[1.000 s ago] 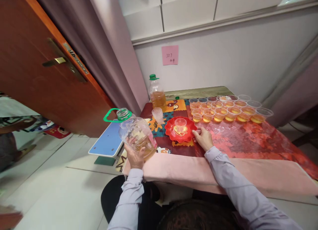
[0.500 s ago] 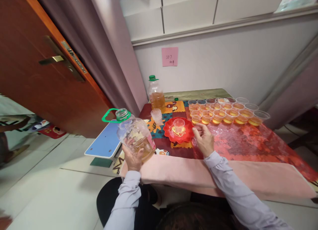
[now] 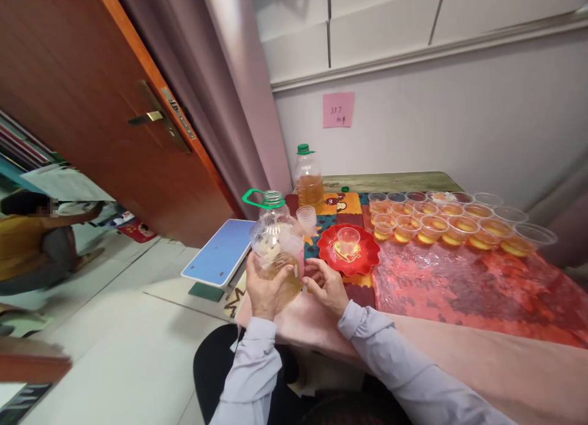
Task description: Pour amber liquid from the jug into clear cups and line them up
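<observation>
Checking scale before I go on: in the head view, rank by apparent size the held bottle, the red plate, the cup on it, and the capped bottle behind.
1. Held bottle, in the left hand; nearest, so inflated.
2. Red plate and capped bottle: too alike to rank.
3. Cup.

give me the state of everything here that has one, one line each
big bottle: uncapped, upright, part full of amber liquid
left hand: gripping the big bottle
right hand: open beside the big bottle, contact unclear
second bottle: green cap on, upright, part full
cup on red plate: upright, empty
rows of cups: most hold amber liquid
door: open
</observation>
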Demonstrator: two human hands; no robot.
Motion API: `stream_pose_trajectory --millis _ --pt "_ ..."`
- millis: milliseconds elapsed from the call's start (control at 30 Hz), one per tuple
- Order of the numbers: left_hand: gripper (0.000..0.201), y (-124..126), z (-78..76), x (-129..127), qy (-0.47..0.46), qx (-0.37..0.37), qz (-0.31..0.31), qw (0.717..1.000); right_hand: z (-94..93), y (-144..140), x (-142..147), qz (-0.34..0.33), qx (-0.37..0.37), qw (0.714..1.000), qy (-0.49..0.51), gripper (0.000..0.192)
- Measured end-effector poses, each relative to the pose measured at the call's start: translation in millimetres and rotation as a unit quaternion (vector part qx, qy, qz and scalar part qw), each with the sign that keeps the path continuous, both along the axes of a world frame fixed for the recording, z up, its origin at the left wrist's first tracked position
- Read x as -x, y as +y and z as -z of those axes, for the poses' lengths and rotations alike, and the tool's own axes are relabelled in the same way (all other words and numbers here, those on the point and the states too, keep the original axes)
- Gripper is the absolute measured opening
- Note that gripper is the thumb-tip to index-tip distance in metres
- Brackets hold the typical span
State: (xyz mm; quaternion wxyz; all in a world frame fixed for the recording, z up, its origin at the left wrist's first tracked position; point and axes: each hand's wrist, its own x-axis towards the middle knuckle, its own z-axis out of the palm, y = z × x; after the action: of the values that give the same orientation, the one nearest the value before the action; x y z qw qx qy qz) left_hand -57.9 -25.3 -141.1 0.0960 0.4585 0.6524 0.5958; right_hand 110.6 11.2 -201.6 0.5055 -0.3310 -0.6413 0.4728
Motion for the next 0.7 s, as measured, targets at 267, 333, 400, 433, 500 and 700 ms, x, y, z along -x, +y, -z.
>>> stream_pose_trajectory --millis 267,333,400,433,500,700 --pt "0.102 -16 -73.4 5 0.328 0.162 0.107 0.924 10.7 -7 -9 -0.061 0.015 0.997 0.050 0.075" --pt "0.101 -16 -84.7 2 0.348 0.197 0.112 0.910 11.8 -7 -8 -0.060 0.022 0.996 0.067 0.076" --pt "0.099 -15 -93.8 0 0.356 0.231 0.113 0.898 11.4 -8 -7 -0.064 0.028 0.995 0.068 0.073" --pt "0.098 -14 -98.1 -2 0.364 0.248 0.114 0.891 10.6 -9 -7 -0.067 0.031 0.995 0.069 0.071" --pt "0.098 -11 -106.8 -5 0.385 0.276 0.116 0.873 8.3 -11 -6 -0.071 0.032 0.994 0.078 0.068" --pt "0.096 -1 -130.5 -13 0.460 0.310 0.121 0.823 0.4 -16 -4 -0.087 0.035 0.994 0.054 0.072"
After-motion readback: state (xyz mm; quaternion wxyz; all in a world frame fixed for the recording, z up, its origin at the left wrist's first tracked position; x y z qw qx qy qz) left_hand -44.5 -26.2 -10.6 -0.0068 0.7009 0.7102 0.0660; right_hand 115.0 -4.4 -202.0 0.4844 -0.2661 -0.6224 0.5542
